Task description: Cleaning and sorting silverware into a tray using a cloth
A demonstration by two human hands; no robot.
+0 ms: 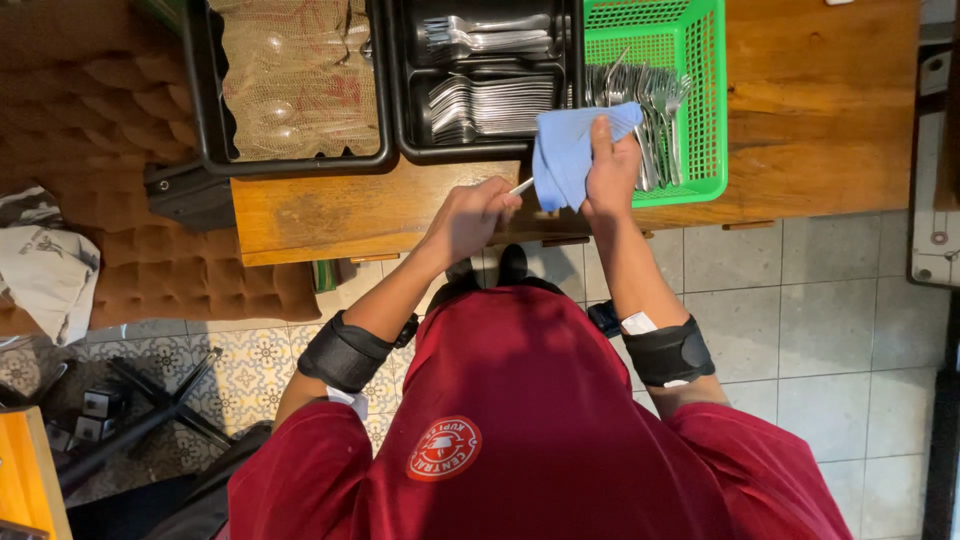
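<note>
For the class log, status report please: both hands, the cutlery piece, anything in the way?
Left hand grips the utensil handle. Right hand wraps the blue cloth round its other end. Green basket of cutlery just behind; nothing obstructing.

A single head-worn camera looks almost straight down the person's front, so the red apron fills the lower frame and both forearms reach upward into view. The wooden table runs across the top, farther from the lens, with tiled floor to the right. There is no second view.
</note>
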